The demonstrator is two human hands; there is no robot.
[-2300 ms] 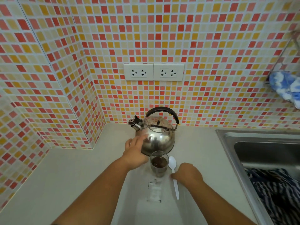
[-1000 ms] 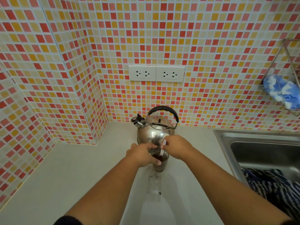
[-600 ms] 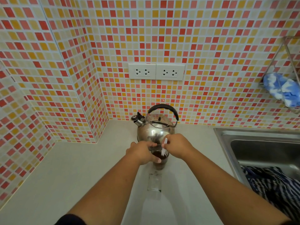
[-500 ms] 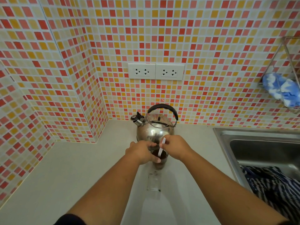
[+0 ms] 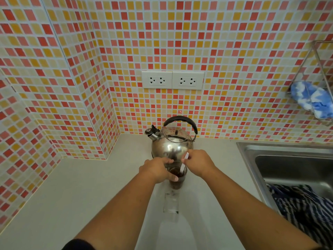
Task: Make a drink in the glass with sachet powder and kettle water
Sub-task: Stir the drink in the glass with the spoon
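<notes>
A clear glass (image 5: 177,183) of dark brown drink stands on the pale counter (image 5: 93,186), just in front of the shiny steel kettle (image 5: 172,145) with its black handle. My left hand (image 5: 156,169) wraps the glass from the left. My right hand (image 5: 197,164) pinches a white plastic spoon (image 5: 184,163) whose bowl dips into the drink. A torn clear sachet (image 5: 171,202) lies flat on the counter right below the glass.
A steel sink (image 5: 288,163) lies to the right with striped dark cloth (image 5: 306,206) in it. A wire rack (image 5: 319,83) on the tiled wall holds a blue and white cloth. Two white sockets (image 5: 173,80) sit above the kettle.
My right hand picked the spoon up from the counter and put it into the glass. My left hand left the kettle and took hold of the glass. The spoon handle shifts slightly.
</notes>
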